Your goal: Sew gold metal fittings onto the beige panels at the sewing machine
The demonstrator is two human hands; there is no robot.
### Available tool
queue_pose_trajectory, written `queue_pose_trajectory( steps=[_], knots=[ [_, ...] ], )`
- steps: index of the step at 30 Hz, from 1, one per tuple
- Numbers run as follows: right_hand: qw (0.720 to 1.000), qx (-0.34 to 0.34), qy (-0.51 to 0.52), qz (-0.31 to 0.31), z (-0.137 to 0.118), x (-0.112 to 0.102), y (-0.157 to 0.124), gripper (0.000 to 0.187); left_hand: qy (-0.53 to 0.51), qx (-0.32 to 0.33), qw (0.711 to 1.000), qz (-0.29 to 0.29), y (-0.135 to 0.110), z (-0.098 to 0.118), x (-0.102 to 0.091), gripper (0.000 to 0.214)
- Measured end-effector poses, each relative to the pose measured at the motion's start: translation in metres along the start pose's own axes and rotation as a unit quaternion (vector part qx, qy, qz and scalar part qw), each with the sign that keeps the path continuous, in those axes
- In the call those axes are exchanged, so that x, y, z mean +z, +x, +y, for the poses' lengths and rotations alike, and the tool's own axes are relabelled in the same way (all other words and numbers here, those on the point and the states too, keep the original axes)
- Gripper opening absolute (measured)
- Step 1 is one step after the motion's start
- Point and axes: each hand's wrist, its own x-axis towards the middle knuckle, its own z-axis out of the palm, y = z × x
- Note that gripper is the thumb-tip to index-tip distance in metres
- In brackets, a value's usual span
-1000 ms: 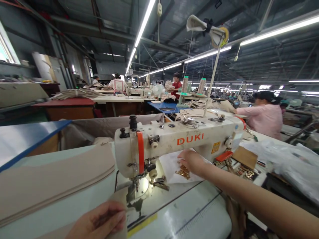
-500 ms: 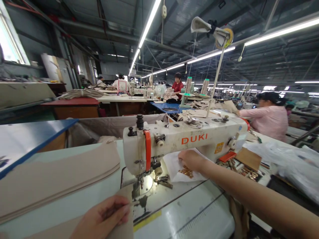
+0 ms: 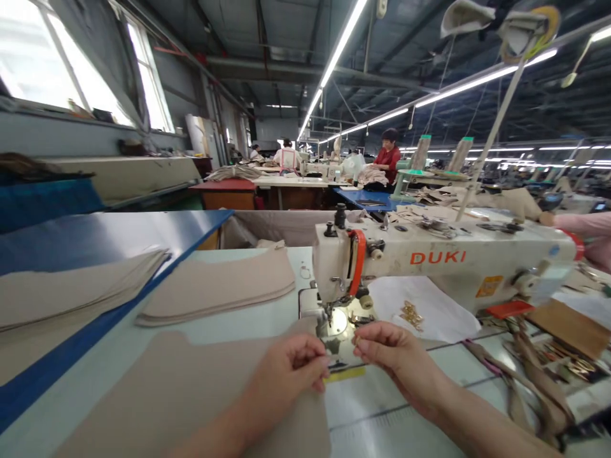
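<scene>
Two bare hands meet thumb to finger, slightly apart, in front of a white industrial sewing machine (image 3: 439, 277) with orange "DUKI" lettering. The right hand (image 3: 398, 356) pinches a tiny gold-coloured piece (image 3: 357, 341) between thumb and forefinger. The left hand (image 3: 296, 369) is half curled, thumb close to the fingers, above a flat beige fabric panel (image 3: 191, 388) on the pale green tabletop (image 3: 367, 416) — whether it grips anything, I cannot tell. Beyond the right hand, a small heap of gold-coloured metal pieces (image 3: 411, 316) lies on a white sheet (image 3: 451, 318). Stacked beige panels (image 3: 224, 283) lie left of the machine.
</scene>
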Motion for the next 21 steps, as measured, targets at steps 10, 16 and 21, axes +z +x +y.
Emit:
queue_pose_trajectory(
  steps=[10, 16, 21],
  knots=[
    [0.999, -0.011, 0.018, -0.026, 0.029, 0.034, 0.024, 0.035, 0.143, 0.054, 0.984, 0.095, -0.005, -0.005, -0.003, 0.012],
    [0.999, -0.034, 0.004, -0.033, 0.03, 0.039, 0.025, 0.038, 0.143, 0.046, 0.979, 0.139, -0.004, -0.003, -0.003, 0.008],
    [0.998, -0.066, -0.02, -0.008, 0.031, 0.044, 0.028, 0.038, 0.12, 0.038, 0.982, 0.143, -0.003, -0.004, -0.003, 0.007]
  ],
)
